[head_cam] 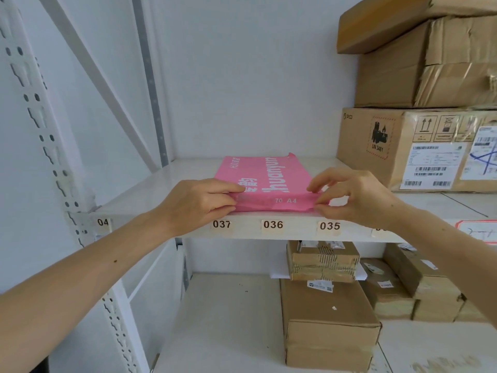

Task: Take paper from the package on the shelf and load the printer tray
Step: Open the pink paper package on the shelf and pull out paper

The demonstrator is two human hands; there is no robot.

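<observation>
A pink A4 paper package (pixel 265 176) lies flat on the white shelf (pixel 166 184), its near end at the shelf's front edge above label 036. My left hand (pixel 199 203) pinches the left corner of the package's near end flap. My right hand (pixel 349 195) pinches the right corner of the same flap between thumb and fingers. The wrapper is crumpled where both hands hold it. No sheets show outside the wrapper, and no printer is in view.
Stacked cardboard boxes (pixel 419 103) fill the shelf's right side, close to my right hand. More cartons (pixel 328 321) sit on the lower shelf. A perforated upright post (pixel 40 125) stands at the left. Number labels (pixel 273 224) line the shelf's front edge.
</observation>
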